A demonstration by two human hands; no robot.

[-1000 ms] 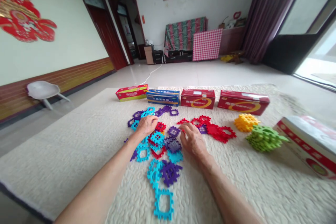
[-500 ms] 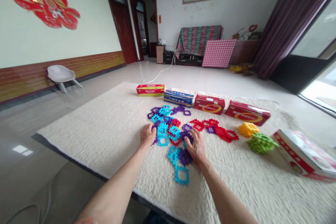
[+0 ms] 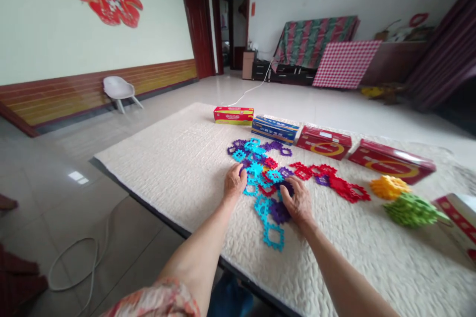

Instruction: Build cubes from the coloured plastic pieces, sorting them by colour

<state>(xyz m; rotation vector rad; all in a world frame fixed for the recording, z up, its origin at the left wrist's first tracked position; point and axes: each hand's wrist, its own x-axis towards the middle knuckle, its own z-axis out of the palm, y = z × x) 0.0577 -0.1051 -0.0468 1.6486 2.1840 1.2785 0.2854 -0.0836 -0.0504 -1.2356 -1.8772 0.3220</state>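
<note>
Interlocking plastic building pieces lie in a loose, partly overlapping pile. Cyan pieces run through its middle and front. Purple pieces lie among them. My left hand rests at the pile's left edge, its thumb and fingers bent and a little apart beside a purple piece and cyan ones. On the other side, my right hand has its thumb and fingers spread over purple pieces. Some pieces under both hands are hidden. Right of the pile, red pieces form a chain with one purple piece in it.
Along the back stand a red-and-yellow box, a blue box and two dark red boxes. Yellow pieces and green pieces sit at the right, near a white-and-red box. A quilted cream cloth covers the table.
The view has swung left and tilted down, so everything appears shifted to the right. Both hands keep about the same places at the pile.
</note>
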